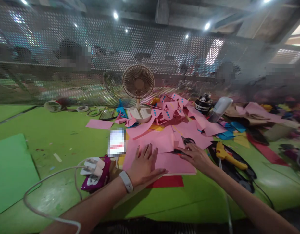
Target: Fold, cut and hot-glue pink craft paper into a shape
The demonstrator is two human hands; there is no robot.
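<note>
My left hand [144,164] lies flat with fingers spread on a stack of pink paper sheets [175,164] near the table's front edge. A white band sits on that wrist. My right hand [195,155] reaches over the sheet's right side, fingers extended, touching black-handled scissors [186,143] that lie partly under pink paper. A red sheet [168,182] sticks out beneath the pink stack.
A small desk fan [138,94] stands behind a heap of pink strips with blue dots [173,109]. A yellow glue gun [229,157] lies to the right. White plugs on a purple object [95,172] with a cable sit left. Tape rolls [54,105] and mesh screen at back.
</note>
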